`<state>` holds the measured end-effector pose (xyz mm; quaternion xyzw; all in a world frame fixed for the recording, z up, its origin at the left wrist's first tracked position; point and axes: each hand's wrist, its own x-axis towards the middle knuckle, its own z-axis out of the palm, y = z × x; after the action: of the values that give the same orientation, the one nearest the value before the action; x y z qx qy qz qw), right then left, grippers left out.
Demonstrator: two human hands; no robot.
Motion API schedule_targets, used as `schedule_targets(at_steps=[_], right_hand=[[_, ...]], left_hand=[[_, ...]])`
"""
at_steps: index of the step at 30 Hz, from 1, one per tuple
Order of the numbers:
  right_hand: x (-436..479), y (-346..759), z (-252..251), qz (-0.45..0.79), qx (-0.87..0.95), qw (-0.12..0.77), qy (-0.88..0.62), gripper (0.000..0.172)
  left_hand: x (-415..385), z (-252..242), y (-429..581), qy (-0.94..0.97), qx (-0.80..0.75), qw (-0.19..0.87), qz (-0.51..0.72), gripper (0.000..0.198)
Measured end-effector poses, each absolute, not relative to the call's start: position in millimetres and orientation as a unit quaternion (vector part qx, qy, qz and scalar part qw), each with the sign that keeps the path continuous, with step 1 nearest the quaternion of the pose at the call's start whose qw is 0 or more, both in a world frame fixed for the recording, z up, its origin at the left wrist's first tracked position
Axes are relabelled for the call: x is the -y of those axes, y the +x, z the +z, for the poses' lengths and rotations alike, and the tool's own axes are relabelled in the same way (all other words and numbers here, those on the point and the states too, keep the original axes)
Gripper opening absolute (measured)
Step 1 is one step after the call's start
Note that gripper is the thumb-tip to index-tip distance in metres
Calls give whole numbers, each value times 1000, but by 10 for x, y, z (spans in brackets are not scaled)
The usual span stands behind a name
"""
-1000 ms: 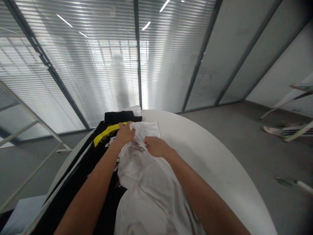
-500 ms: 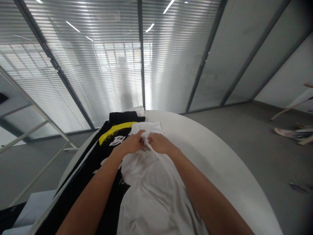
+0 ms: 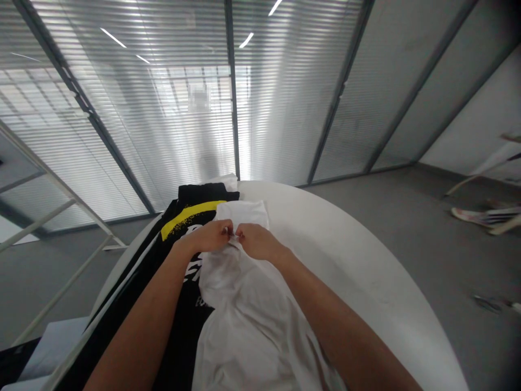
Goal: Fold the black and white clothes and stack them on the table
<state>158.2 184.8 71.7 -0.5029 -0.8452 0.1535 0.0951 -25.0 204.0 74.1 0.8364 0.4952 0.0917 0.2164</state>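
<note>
A white garment (image 3: 248, 320) lies lengthwise on a round white table (image 3: 358, 271), running away from me. My left hand (image 3: 209, 239) and my right hand (image 3: 256, 243) meet over its far part, knuckles nearly touching. Both are closed, each pinching the white cloth. Beyond my fingers a flat end of the white garment (image 3: 244, 209) shows. Under it and to the left lies a black garment with a yellow band and white lettering (image 3: 185, 220).
Glass partitions with blinds (image 3: 228, 98) stand just past the table's far edge. A white metal frame (image 3: 52, 217) rises at the left. Grey floor spreads to the right, with striped cloth (image 3: 484, 216) and a small tool (image 3: 488, 304) lying on it.
My left hand came off the far edge of the white garment and moved in beside my right hand; both now pinch the cloth at the same spot.
</note>
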Motion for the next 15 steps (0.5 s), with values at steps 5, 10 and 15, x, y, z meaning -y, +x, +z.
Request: schedule_targets(at_steps=[5,10,15], right_hand=[[-1779,1483,650,149,852,75,-496,25],[-1741,1431,587,151,858,45,-490,27],[-1762,1442,555,142,868,47,-474,24]], left_hand=[[-2067,755,-325,827,-518,215,28,17],[-2081,727,-326,799,-561,216,4,17],[-2164,524,-306,752,-642,141,50,31]])
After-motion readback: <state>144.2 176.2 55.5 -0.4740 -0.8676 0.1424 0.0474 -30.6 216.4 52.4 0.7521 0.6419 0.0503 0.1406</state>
